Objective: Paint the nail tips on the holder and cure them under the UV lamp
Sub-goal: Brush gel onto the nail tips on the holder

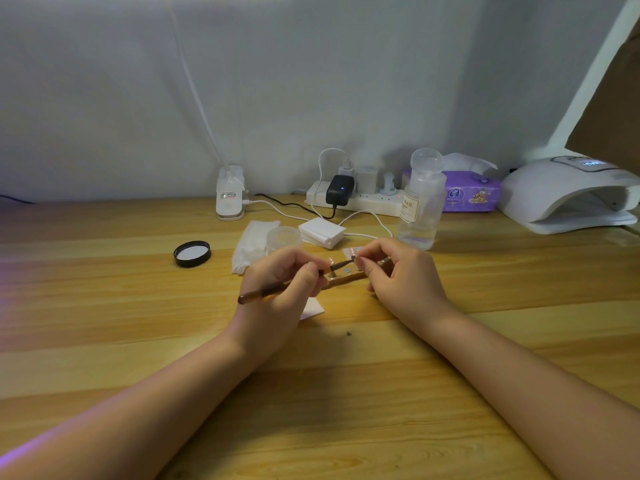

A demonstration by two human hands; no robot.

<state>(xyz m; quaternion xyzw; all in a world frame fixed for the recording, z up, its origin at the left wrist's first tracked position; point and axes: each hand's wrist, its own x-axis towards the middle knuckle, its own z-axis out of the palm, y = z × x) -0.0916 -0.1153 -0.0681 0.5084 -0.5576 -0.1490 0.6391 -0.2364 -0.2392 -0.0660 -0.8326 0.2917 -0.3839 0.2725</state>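
At centre frame your brown-handled brush (277,289) slants up to the right, its dark tip meeting a small nail tip (354,259). Beneath them lies the wooden holder (346,278). The white UV lamp (568,195) sits at right edge.

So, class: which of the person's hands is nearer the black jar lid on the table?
Left. The left hand, holding the brush, sits just right of the lid; the right hand is farther right, beyond the left hand.
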